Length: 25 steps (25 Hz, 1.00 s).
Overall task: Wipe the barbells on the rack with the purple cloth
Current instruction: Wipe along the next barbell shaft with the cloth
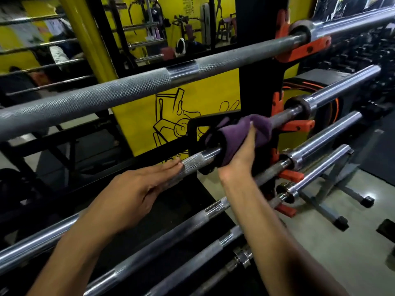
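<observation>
gripping purple cloth [245, 133] round barbell [201, 160], right hand [241, 154].

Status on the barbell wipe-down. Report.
Right hand wraps purple cloth around second barbell. Left hand flat, open, fingertips on its knurling. Nothing in the way.

I saw my right hand [241, 152] gripping the purple cloth [245, 133] wrapped around the second barbell [198, 159] on the rack [258, 77], near an orange hook [299, 126]. My left hand [136, 191] lay flat, fingers touching the bar's knurled section.
</observation>
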{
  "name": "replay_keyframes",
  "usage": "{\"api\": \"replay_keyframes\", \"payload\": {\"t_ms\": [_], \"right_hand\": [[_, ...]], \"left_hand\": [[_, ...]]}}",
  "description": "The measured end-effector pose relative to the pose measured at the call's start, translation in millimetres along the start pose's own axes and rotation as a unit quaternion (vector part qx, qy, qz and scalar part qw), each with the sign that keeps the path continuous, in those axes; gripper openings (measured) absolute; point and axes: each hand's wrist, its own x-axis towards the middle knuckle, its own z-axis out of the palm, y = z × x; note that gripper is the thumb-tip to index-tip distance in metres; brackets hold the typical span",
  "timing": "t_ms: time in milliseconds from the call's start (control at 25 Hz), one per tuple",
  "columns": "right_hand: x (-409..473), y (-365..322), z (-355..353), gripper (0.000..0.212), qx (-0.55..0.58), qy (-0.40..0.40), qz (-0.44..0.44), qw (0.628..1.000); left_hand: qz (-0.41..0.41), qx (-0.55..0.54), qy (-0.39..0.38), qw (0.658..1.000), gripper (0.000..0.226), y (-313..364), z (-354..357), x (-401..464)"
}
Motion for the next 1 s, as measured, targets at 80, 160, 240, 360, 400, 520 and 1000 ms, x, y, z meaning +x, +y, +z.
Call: {"api": "replay_keyframes", "payload": {"t_ms": [80,160,240,360,400,520,1000], "right_hand": [[0.3,3.1,1.5,0.056,-0.014,0.010,-0.011,1.000],[21.5,-25.5,-1.0,0.064,-0.012,0.005,-0.039,0.999],[40.4,-58.4,-2.3,0.061,0.003,0.004,-0.069,0.998],[29.4,-45.7,0.1,0.065,-0.016,0.003,-0.075,0.997],[14.9,-26.6,1.5,0.067,-0.045,-0.001,-0.063,0.997],[-28.3,14.4,-6.3,0.050,-0.170,0.051,-0.036,0.983],[-47.6,-66.0,-8.2,0.086,-0.708,-0.373,-0.494,0.340]], "left_hand": [[0.004,0.001,0.005,1.000,0.060,-1.2,-0.5,-0.3],[0.003,0.006,0.001,1.000,0.062,-1.3,-0.2,-0.9],[0.010,0.005,0.005,1.000,0.060,0.5,-0.1,-1.5],[0.021,0.005,0.024,0.999,0.054,1.8,0.1,-0.1],[0.018,0.007,0.027,0.999,0.053,1.8,0.3,0.0],[0.010,-0.005,0.026,1.000,0.056,-0.3,1.3,0.1],[-0.054,0.059,0.091,0.993,0.064,15.8,1.7,-19.4]]}}
